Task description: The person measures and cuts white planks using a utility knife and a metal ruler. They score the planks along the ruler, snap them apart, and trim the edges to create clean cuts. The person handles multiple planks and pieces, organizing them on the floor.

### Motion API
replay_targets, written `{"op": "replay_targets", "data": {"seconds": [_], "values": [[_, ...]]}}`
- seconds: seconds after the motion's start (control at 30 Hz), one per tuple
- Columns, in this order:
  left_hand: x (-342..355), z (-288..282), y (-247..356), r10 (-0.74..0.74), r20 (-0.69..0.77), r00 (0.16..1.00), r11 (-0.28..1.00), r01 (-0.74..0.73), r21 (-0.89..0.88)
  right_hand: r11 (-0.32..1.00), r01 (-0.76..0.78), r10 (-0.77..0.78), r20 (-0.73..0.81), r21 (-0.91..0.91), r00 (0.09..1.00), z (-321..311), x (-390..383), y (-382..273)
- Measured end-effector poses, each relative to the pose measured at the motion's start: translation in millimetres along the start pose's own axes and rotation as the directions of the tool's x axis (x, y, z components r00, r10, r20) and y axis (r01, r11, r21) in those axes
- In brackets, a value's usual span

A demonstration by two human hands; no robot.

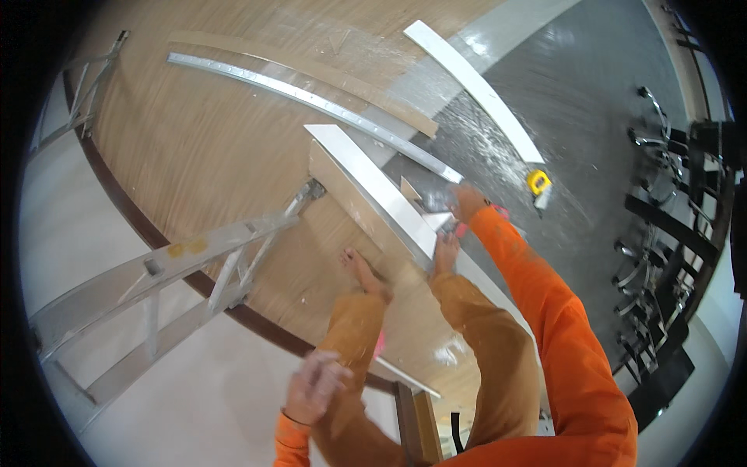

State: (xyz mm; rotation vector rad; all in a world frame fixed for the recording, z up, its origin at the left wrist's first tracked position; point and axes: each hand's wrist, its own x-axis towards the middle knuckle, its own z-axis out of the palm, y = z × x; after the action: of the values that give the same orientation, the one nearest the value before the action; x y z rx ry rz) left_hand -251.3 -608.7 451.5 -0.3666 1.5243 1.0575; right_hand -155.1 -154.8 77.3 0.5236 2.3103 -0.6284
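My right hand (469, 204) reaches down beside my right foot, close to the near end of a long metal strip (311, 100). Its fingers are blurred, so whether it grips or only touches something is unclear. Red-handled objects (461, 229), too small to identify, lie around that hand. Over my left thigh hangs my left hand (317, 385), fingers apart and holding nothing. A long white board (366, 171) runs forward from under my right foot, its brown side facing left. A small triangular offcut (409, 189) is next to it.
On the left stands a metal ladder (187, 253), with another ladder (89, 86) farther off. A white strip (475, 82), a brown strip (311, 70) and a yellow tape measure (538, 182) lie on the dusty floor. Office chairs (661, 156) line the right side.
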Motion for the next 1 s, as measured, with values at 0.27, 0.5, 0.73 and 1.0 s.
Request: {"op": "replay_targets", "data": {"seconds": [0.27, 0.5, 0.73, 1.0], "values": [[174, 7, 48, 0.433, 0.145, 0.889, 0.309, -0.298, 0.903, 0.957, 0.14, -0.212, -0.286, -0.253, 0.934, -31, 191, -110], [163, 9, 15, 0.505, 0.01, 0.863, 0.155, -0.103, 0.983, 0.879, 0.413, -0.477, -0.425, -0.24, 0.769, 5, 236, -53], [98, 30, -13, 0.828, -0.133, 0.545, 0.218, -0.094, 0.971, 0.84, 0.458, -0.542, -0.511, -0.292, 0.667, -9, 246, -66], [126, 39, -26, 0.747, 0.01, 0.665, 0.136, -0.167, 0.977, 0.892, 0.372, -0.45, -0.424, -0.256, 0.786, -18, 206, -80]]}}
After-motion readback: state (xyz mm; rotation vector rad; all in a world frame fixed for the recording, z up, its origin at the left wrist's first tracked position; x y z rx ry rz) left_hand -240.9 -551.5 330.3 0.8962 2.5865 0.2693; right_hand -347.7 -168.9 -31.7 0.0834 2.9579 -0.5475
